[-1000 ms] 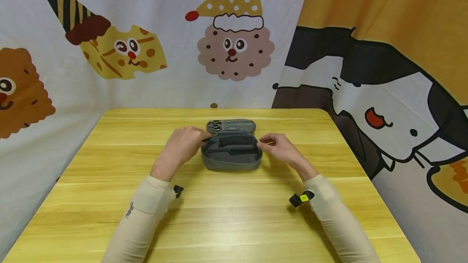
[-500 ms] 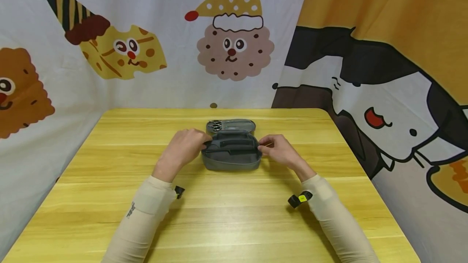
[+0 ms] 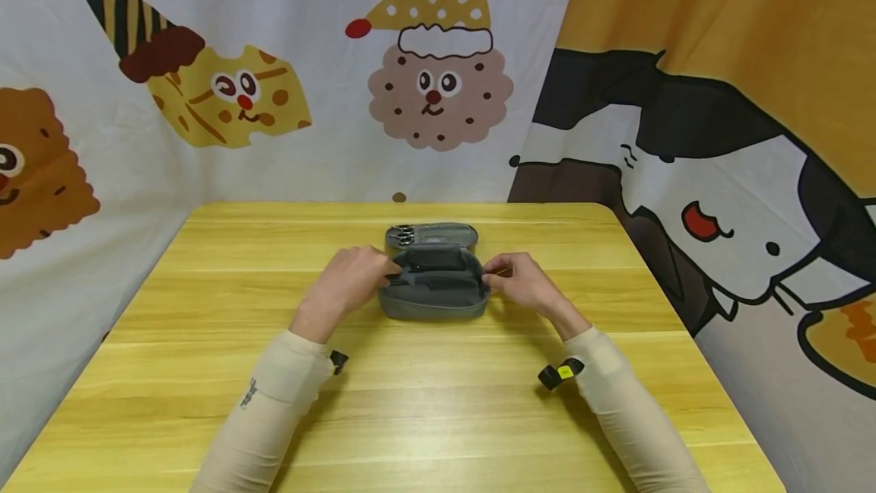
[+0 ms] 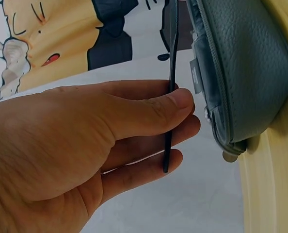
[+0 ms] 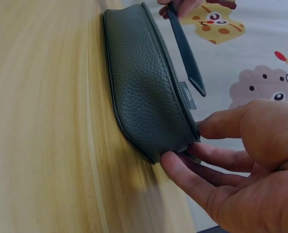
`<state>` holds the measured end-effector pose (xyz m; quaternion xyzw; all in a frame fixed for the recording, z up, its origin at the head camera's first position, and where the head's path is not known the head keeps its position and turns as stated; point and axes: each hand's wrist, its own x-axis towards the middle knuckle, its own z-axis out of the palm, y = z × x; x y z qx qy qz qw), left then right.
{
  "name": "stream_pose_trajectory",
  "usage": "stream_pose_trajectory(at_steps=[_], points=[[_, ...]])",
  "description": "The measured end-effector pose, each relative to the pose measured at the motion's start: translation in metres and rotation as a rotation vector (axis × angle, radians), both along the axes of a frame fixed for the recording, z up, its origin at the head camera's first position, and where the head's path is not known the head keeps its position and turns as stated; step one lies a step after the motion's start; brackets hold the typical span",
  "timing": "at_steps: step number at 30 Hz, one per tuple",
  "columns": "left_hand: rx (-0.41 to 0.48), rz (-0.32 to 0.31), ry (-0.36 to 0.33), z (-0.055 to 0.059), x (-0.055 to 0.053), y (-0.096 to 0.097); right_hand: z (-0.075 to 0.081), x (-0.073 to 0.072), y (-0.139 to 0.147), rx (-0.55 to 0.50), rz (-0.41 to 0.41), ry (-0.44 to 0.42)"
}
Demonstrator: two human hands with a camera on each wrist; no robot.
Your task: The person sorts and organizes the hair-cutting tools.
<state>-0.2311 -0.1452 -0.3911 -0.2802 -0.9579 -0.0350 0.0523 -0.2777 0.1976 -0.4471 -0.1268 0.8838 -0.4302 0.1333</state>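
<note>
A grey zipped case lies unzipped on the table, its lid folded back behind it. My left hand pinches the thin end of a flat black handled comb between thumb and fingers. The comb's wider, slanted end points right over the case opening; teeth cannot be made out. At the case's right end, my right hand grips the rim and corner with thumb and fingertips. Silver scissors sit in the left part of the lid. The inside of the case is dark and partly hidden by the comb.
The wooden table stretches out in front of the case and to both sides. A printed curtain hangs behind the table's back edge. A small tag sticks up from the case's zipped rim.
My left hand has shifted slightly right and inward with the comb, which now lies lower across the case opening. My right hand stays at the case's right end.
</note>
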Motion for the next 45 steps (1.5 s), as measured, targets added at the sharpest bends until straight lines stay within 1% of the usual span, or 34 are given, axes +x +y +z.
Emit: stream_pose_trajectory(at_steps=[5,11,19,29,36,41,45], points=[[-0.031,-0.006,0.011,-0.002,0.0,0.007,0.0,0.0,0.0,0.006,0.006,0.006],[-0.056,0.003,0.029,-0.006,-0.001,0.011,0.0,0.001,0.0,0.019,0.009,0.017],[-0.057,-0.014,0.001,-0.012,-0.005,0.017,0.0,0.001,-0.001,0.021,0.006,0.019],[-0.041,-0.003,-0.084,-0.021,-0.01,0.025,0.001,0.001,-0.002,0.022,0.006,0.02],[0.0,0.014,-0.175,-0.022,-0.015,0.031,0.002,0.001,-0.002,0.027,0.013,0.027],[0.007,0.023,-0.203,-0.021,-0.02,0.034,0.002,0.002,-0.003,0.033,0.009,0.033],[-0.011,0.022,-0.213,-0.021,-0.026,0.036,0.002,0.002,-0.003,0.039,0.01,0.035]])
